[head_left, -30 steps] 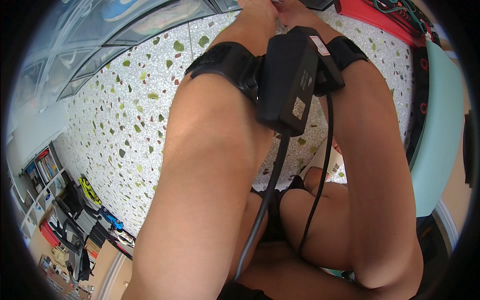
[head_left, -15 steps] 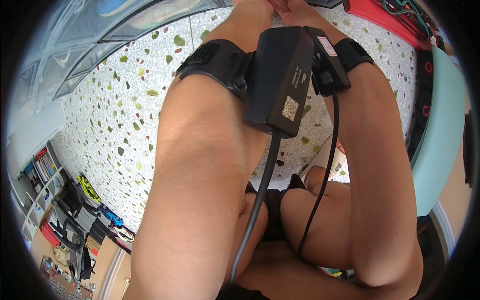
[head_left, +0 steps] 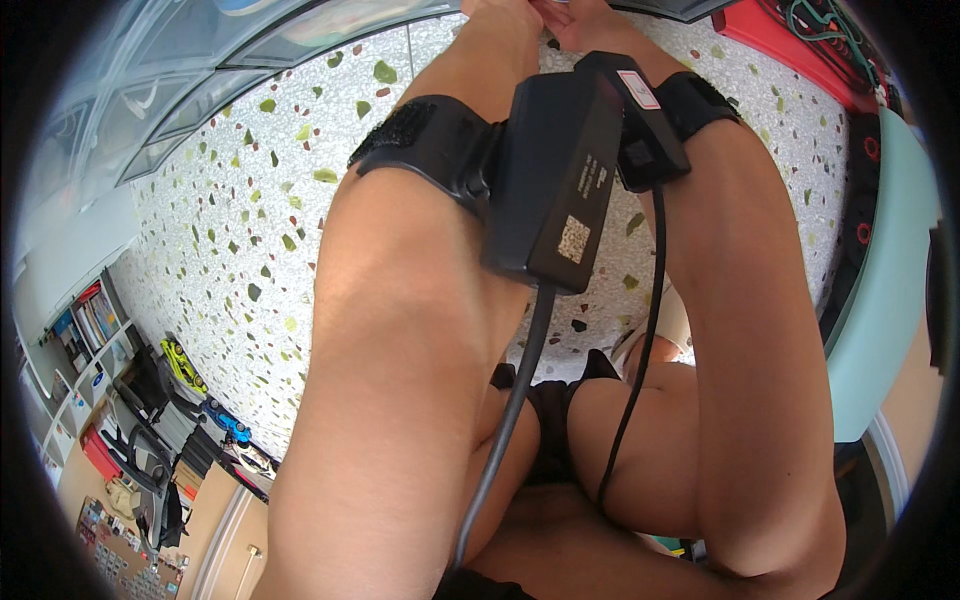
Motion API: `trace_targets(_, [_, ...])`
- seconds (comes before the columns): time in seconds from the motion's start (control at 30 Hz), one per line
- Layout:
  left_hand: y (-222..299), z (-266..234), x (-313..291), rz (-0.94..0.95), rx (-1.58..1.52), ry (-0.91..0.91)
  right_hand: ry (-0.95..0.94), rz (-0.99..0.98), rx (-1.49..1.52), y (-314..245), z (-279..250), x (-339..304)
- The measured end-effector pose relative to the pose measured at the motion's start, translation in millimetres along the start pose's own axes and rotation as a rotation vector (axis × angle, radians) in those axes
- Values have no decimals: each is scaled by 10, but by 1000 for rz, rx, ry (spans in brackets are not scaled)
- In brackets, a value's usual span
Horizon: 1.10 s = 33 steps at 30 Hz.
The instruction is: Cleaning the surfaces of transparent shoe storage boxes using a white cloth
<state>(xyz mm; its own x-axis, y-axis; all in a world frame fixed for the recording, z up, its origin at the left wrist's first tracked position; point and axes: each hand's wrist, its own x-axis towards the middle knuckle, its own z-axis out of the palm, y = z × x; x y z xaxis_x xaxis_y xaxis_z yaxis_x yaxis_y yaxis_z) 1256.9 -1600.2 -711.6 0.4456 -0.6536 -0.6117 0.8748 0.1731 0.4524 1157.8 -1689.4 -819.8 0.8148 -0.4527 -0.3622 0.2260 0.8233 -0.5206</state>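
My left hand (head_left: 508, 14) and my right hand (head_left: 575, 22) are close together at the upper edge, both partly cut off. Their fingers meet near each other, but what they hold, if anything, is out of sight. Clear plastic boxes (head_left: 215, 110) with dark rims curve along the upper left, next to my left hand; blurred shapes show through their walls. A black strap (head_left: 425, 150) wraps my left forearm and carries a black device (head_left: 552, 185) with a cable. Another strap (head_left: 695, 105) on my right forearm carries a smaller black device (head_left: 632, 120), also cabled.
Below my arms lies a speckled terrazzo floor (head_left: 250, 240). A red container (head_left: 760, 45) with green cords stands at the upper right, above a pale blue panel (head_left: 885, 270). Shelves with books (head_left: 95, 320), a yellow toy car (head_left: 182, 365) and a blue one (head_left: 225, 420) are at the left.
The view has shifted slightly, so the floor and boxes sit a little lower and to the right. Both hands stay together at the upper edge.
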Motion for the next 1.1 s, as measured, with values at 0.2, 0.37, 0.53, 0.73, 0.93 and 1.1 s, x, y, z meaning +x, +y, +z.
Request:
trace_targets(0.2, [75,-143,67,83,-186,234,317,218,17,193,447,188])
trace_targets(0.37, [304,-396,68,-156,-58,248,290,322,31,181,654,172])
trace_targets(0.53, [123,-222,-36,-264,102,115,208,265,104,187,184,149])
trace_targets(0.73, [239,-327,37,-59,148,167,-163,-250,-568,188,654,-171])
trace_targets(0.93, [-152,18,-52,-319,34,-17,135,-739,-1927,-328,340,-625])
trace_targets(1.1, [-282,154,141,50,272,32,406,-514,-1944,-563,336,-697])
